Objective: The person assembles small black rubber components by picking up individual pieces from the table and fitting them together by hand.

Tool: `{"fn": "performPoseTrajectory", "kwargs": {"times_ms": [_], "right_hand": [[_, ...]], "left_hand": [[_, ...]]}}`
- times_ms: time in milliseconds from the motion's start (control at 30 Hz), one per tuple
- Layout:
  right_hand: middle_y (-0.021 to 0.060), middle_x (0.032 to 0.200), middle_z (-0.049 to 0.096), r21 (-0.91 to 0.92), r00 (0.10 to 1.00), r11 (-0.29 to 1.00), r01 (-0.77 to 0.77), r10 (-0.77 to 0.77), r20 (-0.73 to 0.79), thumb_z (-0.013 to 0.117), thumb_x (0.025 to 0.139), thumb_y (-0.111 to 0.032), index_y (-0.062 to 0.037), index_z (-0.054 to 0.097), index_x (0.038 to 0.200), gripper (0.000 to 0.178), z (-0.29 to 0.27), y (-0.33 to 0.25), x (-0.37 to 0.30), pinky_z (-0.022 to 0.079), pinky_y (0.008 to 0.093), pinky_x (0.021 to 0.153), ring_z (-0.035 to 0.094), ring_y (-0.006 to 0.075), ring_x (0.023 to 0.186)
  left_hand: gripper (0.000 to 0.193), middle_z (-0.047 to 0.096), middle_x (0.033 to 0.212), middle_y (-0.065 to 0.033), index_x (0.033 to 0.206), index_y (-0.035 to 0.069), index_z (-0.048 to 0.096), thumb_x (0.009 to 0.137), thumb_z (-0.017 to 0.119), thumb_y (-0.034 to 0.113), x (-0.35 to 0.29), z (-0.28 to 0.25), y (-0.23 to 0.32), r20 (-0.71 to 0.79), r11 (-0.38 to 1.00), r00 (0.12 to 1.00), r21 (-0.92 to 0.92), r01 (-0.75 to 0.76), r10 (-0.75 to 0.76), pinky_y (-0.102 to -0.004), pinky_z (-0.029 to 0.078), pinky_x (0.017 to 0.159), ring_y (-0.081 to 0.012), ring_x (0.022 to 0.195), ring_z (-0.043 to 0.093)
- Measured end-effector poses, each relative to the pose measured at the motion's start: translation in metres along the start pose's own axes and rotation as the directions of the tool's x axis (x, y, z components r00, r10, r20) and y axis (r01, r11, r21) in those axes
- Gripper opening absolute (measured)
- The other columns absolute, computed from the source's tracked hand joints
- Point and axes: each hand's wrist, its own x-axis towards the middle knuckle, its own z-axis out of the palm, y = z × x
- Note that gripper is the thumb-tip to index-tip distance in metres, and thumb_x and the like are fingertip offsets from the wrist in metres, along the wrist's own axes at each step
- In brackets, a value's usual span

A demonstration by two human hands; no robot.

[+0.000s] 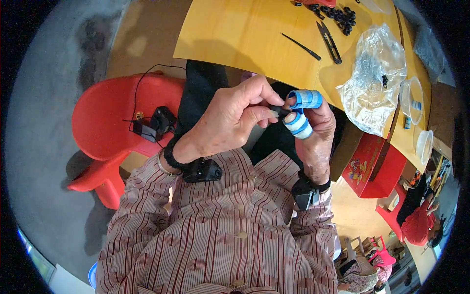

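**pegleg:** While both hands are up near the chest, what's actually in them? All I can make out is blue tape.

**tinkr:** Left hand (pixel 230 120) has its fingers (pixel 262 110) pinched together on a small dark part (pixel 280 110). Right hand (pixel 313 130) meets it from the other side, with the thumb and forefinger wrapped in blue-and-white tape (pixel 304 99). Those taped fingers are closed on the same part, so it sits right between the two hands, in the air just in front of the bench (pixel 245 34) edge.

**pegleg:** Can you tell what the part is?

**tinkr:** Nope, too small and mostly hidden by the fingertips.

**pegleg:** And on the bench?

**tinkr:** It's yellow. There's a pair of dark snips (pixel 330 43), a thin black stick (pixel 300 46) left of them, a heap of little black pieces (pixel 341 15) at the far edge, and a crumpled clear bag (pixel 374 78) to the right with clear cups (pixel 412 99) beside it. All well apart from the hands.

**pegleg:** Red thing on the left?

**tinkr:** Plastic chair (pixel 110 122), with a small black gadget and cable (pixel 155 123) on the seat. There's a red box (pixel 369 166) low on the right.
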Motion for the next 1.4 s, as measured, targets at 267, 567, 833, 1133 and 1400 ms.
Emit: {"fn": "performPoseTrajectory", "kwargs": {"times_ms": [267,567,833,1133,1400], "right_hand": [[0.0003,0.091,0.058,-0.021,0.997,0.997,-0.079,0.079,0.006,0.074,0.068,0.003,-0.0029,0.061,0.097,0.032,0.0,-0.004,-0.003,0.045,0.0237,0.078,0.054,0.0098,0.084],[-0.0006,0.081,0.057,-0.321,0.996,0.946,-0.041,0.016,-0.082,0.082,0.06,-0.009,-0.0044,0.062,0.093,0.039,0.003,-0.008,-0.006,0.044,0.0223,0.071,0.054,0.0091,0.076],[-0.0005,0.081,0.057,-0.371,0.996,0.928,-0.033,-0.003,-0.094,0.082,0.061,-0.014,-0.0051,0.061,0.091,0.037,0.002,-0.007,-0.006,0.044,0.0224,0.07,0.055,0.0093,0.076],[-0.0007,0.078,0.058,-0.303,0.996,0.95,-0.08,0.09,0.022,0.085,0.059,-0.026,-0.0032,0.062,0.086,0.042,-0.004,-0.008,-0.005,0.043,0.0213,0.068,0.055,0.0086,0.072],[0.0001,0.079,0.057,-0.337,0.987,0.937,-0.087,0.127,0.097,0.084,0.058,-0.021,-0.0017,0.062,0.085,0.04,-0.008,-0.008,-0.004,0.043,0.0212,0.067,0.053,0.0082,0.073]], "left_hand": [[0.017,0.06,0.078,-0.0054,0.095,0.0,0.055,0.082,0.049,-0.01,-0.004,-0.001,0.002,-0.032,0.985,0.995,0.151,-0.087,0.093,-0.0225,0.047,0.059,-0.01,0.065,0.059],[0.021,0.061,0.085,-0.0115,0.095,-0.001,0.056,0.077,0.051,-0.01,-0.007,-0.002,0.002,0.021,0.902,0.972,0.367,-0.227,0.236,-0.0264,0.048,0.062,-0.0179,0.069,0.061],[0.021,0.06,0.086,-0.0112,0.096,-0.001,0.056,0.077,0.051,-0.007,-0.005,-0.004,-0.002,0.064,0.867,0.946,0.383,-0.318,0.319,-0.0293,0.048,0.066,-0.0237,0.073,0.06],[0.016,0.06,0.085,-0.0104,0.095,-0.001,0.056,0.081,0.051,-0.004,-0.007,-0.006,-0.005,0.063,0.913,0.965,0.313,-0.263,0.256,-0.0276,0.047,0.063,-0.0209,0.07,0.06],[0.018,0.06,0.083,-0.0109,0.093,-0.001,0.056,0.077,0.055,-0.007,-0.009,-0.008,-0.004,0.109,0.921,0.964,0.285,-0.264,0.243,-0.027,0.048,0.061,-0.0202,0.069,0.061]]}}
